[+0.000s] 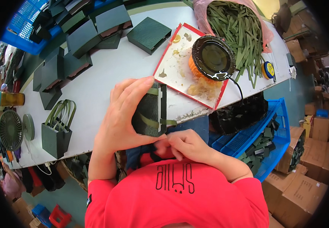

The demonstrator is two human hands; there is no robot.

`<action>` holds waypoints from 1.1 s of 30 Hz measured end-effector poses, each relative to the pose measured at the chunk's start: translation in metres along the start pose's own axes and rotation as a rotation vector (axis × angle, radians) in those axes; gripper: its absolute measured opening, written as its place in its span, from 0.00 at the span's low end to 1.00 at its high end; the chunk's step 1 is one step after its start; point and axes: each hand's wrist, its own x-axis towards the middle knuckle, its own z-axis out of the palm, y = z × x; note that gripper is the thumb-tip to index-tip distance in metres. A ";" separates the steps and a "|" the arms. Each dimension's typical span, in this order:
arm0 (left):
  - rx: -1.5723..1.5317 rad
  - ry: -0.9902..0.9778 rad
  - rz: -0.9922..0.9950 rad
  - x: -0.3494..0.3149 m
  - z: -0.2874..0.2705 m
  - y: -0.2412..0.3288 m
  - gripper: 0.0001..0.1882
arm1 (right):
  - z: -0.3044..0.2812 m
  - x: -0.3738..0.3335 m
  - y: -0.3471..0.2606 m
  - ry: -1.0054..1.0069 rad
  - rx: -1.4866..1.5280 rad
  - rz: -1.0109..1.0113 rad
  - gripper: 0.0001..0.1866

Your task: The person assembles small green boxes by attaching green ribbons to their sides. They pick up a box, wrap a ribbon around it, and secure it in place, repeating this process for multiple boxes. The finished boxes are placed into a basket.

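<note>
A small dark green box with a textured surface is gripped in my left hand, fingers over its far edge and thumb along its near edge. Flat green ribbon runs across the box, and a short end sticks out past its right side. My right hand is just below the box's near right corner, its fingers bent downward and partly blurred. Whether it pinches anything is not visible. To the left, a small green box with ribbon loops stands upright at the table's front edge.
On the white table, a red-edged board carries a black round pot of dark liquid. Green ribbon strips fill a pink bag behind it. Several green boxes lie far left, near a fan. Blue crates stand right.
</note>
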 end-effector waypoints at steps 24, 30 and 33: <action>0.100 -0.117 -0.170 -0.026 -0.017 -0.002 0.59 | -0.053 -0.009 0.007 0.610 0.720 -0.711 0.12; 0.109 -0.145 -0.133 -0.021 -0.011 -0.001 0.58 | -0.060 -0.010 -0.014 0.559 0.755 -0.676 0.10; 0.101 -0.145 -0.113 -0.016 -0.005 0.004 0.56 | -0.066 -0.008 -0.022 0.623 0.568 -0.519 0.10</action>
